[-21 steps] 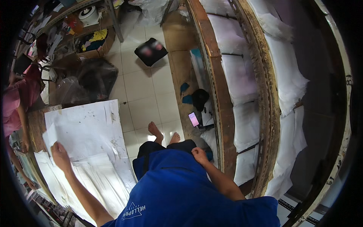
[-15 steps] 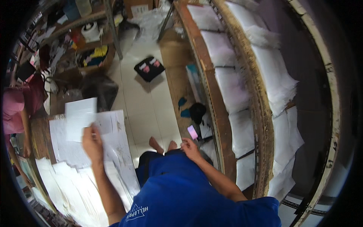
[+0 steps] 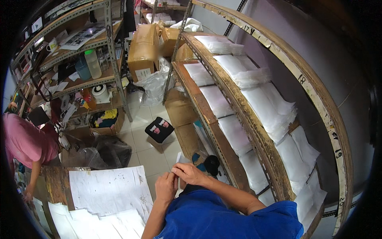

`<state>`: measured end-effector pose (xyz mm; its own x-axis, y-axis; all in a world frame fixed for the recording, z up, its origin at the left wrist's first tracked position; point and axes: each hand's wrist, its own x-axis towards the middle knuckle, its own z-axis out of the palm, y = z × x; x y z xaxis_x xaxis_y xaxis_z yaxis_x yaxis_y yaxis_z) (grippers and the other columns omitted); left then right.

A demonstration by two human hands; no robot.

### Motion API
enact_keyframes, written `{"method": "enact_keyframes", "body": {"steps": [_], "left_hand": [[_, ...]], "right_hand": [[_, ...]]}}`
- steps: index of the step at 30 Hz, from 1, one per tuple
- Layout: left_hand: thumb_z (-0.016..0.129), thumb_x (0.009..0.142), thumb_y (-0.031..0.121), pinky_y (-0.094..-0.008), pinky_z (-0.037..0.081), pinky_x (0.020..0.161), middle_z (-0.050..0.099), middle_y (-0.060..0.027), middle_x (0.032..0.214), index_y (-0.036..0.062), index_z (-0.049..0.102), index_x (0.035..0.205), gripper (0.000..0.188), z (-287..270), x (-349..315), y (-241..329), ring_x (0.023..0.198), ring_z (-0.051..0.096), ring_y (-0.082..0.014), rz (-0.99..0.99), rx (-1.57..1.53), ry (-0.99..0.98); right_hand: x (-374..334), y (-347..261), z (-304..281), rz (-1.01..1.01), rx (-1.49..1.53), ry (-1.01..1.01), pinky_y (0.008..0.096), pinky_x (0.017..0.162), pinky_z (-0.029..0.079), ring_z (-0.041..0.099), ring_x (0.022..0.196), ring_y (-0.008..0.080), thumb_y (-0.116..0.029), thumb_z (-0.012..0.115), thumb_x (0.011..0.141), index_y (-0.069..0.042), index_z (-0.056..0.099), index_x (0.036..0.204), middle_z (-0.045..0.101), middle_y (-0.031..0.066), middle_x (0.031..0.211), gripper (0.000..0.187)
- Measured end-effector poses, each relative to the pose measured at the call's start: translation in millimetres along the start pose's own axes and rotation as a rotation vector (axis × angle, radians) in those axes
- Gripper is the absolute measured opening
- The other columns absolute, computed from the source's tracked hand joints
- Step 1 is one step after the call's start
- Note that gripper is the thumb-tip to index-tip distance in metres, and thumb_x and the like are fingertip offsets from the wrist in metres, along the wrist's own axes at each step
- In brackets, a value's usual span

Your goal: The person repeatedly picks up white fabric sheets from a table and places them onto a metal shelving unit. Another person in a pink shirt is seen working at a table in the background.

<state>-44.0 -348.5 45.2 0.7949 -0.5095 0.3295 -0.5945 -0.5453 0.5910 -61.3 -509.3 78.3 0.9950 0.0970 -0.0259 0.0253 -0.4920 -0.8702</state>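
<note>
Shelving unit (image 3: 260, 137), right half of frame: boards on perforated metal angle, loaded with stacks of white sheets (image 3: 264, 109). Its pale top board (image 3: 318, 106) bears dark handwritten marks at intervals, apparently numerals.

Metal rack (image 3: 109, 47), upper left: papers and containers on several levels. Desk (image 3: 59, 185), lower left: worn wood. Co-worker (image 3: 30, 139) in a pink top, left edge, beside it.

Wearer's blue shirt (image 3: 227, 213), bottom centre: white lettering, cut off by the lower edge. Cardboard box (image 3: 141, 46), top centre: white label (image 3: 143, 74), print too small to read.

On the desk: marked white cover sheet (image 3: 109, 187), with loose white papers (image 3: 105, 227) nearer the bottom edge. Black square item (image 3: 153, 131), centre, above the tiled floor: two pink-and-white printed figures. Green-capped bottle (image 3: 92, 63) on the rack.

Left hand (image 3: 166, 186) and right hand (image 3: 189, 173), lower centre, close together. Grip: fingers of both curled in, pinching a thin white sheet (image 3: 179, 157) seen nearly edge-on; exact finger contact partly hidden.
</note>
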Motion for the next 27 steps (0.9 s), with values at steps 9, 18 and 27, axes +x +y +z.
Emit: {"method": "enact_keyframes", "body": {"steps": [9, 18, 27], "left_hand": [[0.066, 0.078, 0.011, -0.0358, 0.046, 0.056, 0.059, -0.0117, 0.074, 0.0017, 0.064, 0.095, 0.019, -23, 44, -6, 0.06, 0.058, -0.0261, -0.221, -0.217, 0.026], [0.065, 0.077, 0.008, -0.0377, 0.046, 0.057, 0.058, -0.0155, 0.071, -0.0004, 0.064, 0.09, 0.016, -24, 68, -78, 0.062, 0.058, -0.0294, -0.426, 0.015, 0.272], [0.058, 0.086, 0.014, -0.0407, 0.049, 0.077, 0.064, -0.0225, 0.092, -0.0016, 0.065, 0.099, 0.021, -25, 91, -63, 0.086, 0.062, -0.0376, -0.82, 0.18, 0.268]], "right_hand": [[92, 92, -41, 0.004, -0.203, -0.127, 0.0395, 0.072, 0.049, 0.063, 0.08, 0.0317, -0.016, 0.051, 0.086, -0.002, 0.056, 0.099, 0.064, 0.017, 0.086, 0.02], [325, 68, -310, -0.195, -0.423, 0.051, 0.0361, 0.077, 0.047, 0.058, 0.087, 0.0233, -0.011, 0.051, 0.083, -0.003, 0.055, 0.098, 0.06, 0.0122, 0.092, 0.017], [435, 99, -569, 0.139, -0.063, 0.801, 0.0264, 0.043, 0.039, 0.05, 0.054, 0.0113, -0.015, 0.053, 0.081, -0.005, 0.056, 0.093, 0.053, 0.0025, 0.07, 0.016]]}}
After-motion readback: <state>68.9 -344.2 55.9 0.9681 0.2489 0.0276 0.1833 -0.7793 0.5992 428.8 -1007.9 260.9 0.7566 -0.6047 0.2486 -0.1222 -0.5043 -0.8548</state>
